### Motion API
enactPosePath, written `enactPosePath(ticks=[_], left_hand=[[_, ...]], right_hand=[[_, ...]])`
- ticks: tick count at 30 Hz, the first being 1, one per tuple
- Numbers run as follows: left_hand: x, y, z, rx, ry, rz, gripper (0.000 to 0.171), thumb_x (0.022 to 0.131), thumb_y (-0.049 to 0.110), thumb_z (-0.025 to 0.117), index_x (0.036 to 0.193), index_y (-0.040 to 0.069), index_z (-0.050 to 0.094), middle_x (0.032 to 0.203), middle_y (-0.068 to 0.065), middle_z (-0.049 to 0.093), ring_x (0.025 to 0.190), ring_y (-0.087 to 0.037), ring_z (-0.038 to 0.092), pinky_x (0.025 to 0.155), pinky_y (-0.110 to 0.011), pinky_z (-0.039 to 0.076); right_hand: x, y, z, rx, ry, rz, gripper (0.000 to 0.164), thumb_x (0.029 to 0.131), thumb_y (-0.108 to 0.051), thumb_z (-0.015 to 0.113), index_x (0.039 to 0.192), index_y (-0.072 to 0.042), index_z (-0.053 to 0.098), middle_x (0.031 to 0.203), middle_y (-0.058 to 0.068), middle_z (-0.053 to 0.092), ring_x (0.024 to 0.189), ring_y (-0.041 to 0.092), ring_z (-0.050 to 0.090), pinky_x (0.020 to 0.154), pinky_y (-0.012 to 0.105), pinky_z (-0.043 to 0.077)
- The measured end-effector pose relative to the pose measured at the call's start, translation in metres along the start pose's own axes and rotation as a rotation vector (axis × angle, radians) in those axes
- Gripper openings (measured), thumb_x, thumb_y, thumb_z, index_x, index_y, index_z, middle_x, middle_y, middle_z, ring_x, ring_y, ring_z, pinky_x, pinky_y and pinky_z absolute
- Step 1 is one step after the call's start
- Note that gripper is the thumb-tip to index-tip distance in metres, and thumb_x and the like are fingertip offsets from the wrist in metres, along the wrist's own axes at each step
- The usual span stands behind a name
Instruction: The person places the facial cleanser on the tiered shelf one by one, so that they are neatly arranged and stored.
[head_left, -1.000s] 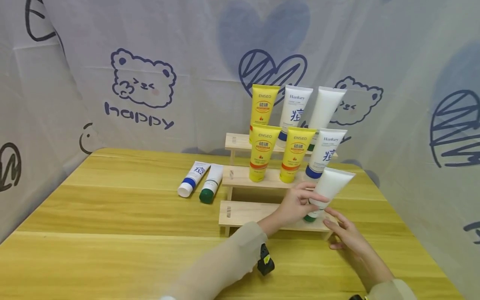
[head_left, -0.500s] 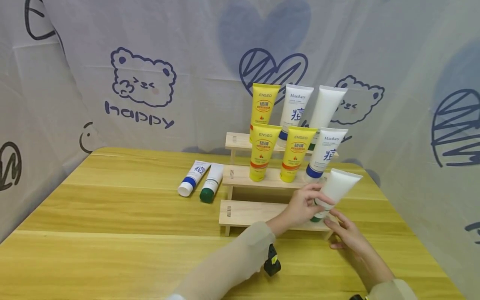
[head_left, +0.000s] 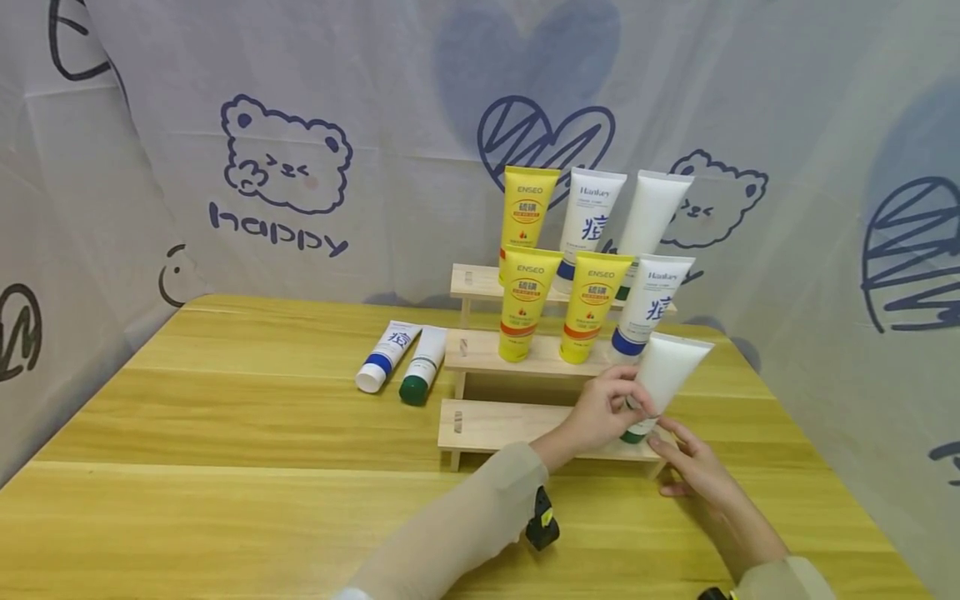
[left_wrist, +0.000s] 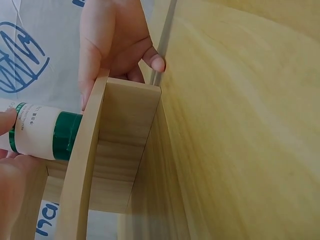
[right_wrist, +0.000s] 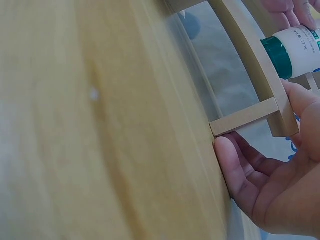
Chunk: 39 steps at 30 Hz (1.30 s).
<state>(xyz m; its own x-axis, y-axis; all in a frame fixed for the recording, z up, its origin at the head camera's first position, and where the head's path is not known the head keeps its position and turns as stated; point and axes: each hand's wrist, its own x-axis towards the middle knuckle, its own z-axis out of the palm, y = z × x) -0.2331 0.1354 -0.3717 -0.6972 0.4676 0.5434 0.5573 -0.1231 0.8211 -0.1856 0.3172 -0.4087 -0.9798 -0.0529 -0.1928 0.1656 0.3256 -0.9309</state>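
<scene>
A white squeeze tube with a green cap stands cap down, tilted right, at the right end of the lowest step of a wooden display rack. My left hand pinches the tube low on its body, just above the cap. In the left wrist view the green cap meets the step's surface. My right hand is at that step's right end, loosely bent fingers touching the end and leg. The right wrist view shows its fingers by the foot of the leg and its thumb near the cap.
Two yellow tubes and a blue-capped white tube stand on the middle step. Behind them, the top step bears a yellow tube, a blue-capped tube and a white tube. Left of the rack lie a blue-capped tube and a green-capped tube.
My left hand and the tube shifted a little right along the lowest step; the tube leaned further right, then came partly back upright. The right hand has stayed in place.
</scene>
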Motion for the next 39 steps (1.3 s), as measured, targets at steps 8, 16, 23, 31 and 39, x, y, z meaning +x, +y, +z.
enactPosePath(ticks=[8,16,23,31,39], left_hand=[[-0.004,0.002,-0.004,-0.027,0.003,-0.022,0.01,0.074,-0.011,0.065,0.083,-0.007,0.062,0.123,-0.014,0.048,0.113,-0.016,0.046,0.084,-0.018,0.042],[-0.009,0.015,-0.018,-0.032,0.009,-0.055,0.015,0.076,-0.008,0.064,0.09,-0.005,0.063,0.119,-0.009,0.051,0.107,-0.009,0.048,0.08,-0.022,0.045],[-0.016,0.024,-0.033,0.02,0.006,-0.062,0.028,0.082,-0.001,0.061,0.11,0.0,0.057,0.117,-0.012,0.055,0.103,-0.016,0.054,0.08,-0.027,0.047],[-0.023,0.03,-0.049,0.007,0.009,-0.118,0.035,0.084,0.001,0.059,0.118,0.001,0.051,0.114,-0.016,0.057,0.103,-0.026,0.054,0.082,-0.032,0.046],[-0.029,0.035,-0.059,0.02,-0.029,-0.166,0.021,0.084,-0.003,0.057,0.104,-0.008,0.058,0.102,-0.019,0.06,0.096,-0.029,0.056,0.079,-0.025,0.046]], right_hand=[[-0.001,-0.001,0.001,-0.001,0.004,-0.003,0.061,0.093,-0.03,0.048,0.14,-0.004,0.02,0.125,0.029,0.034,0.074,0.019,0.051,0.057,0.035,0.052],[0.001,-0.001,0.0,0.001,0.008,-0.005,0.06,0.092,-0.031,0.049,0.139,-0.004,0.022,0.127,0.028,0.033,0.08,0.019,0.051,0.058,0.035,0.052],[0.0,-0.001,0.001,-0.002,0.015,-0.01,0.056,0.092,-0.031,0.05,0.136,-0.005,0.027,0.128,0.028,0.033,0.084,0.02,0.051,0.058,0.036,0.052],[0.0,-0.001,0.002,-0.016,0.01,0.007,0.06,0.092,-0.032,0.049,0.139,-0.005,0.022,0.128,0.029,0.032,0.082,0.021,0.052,0.057,0.036,0.052],[0.0,-0.001,0.001,-0.023,0.0,0.008,0.06,0.093,-0.032,0.047,0.14,-0.005,0.02,0.132,0.029,0.027,0.087,0.022,0.05,0.058,0.036,0.052]])
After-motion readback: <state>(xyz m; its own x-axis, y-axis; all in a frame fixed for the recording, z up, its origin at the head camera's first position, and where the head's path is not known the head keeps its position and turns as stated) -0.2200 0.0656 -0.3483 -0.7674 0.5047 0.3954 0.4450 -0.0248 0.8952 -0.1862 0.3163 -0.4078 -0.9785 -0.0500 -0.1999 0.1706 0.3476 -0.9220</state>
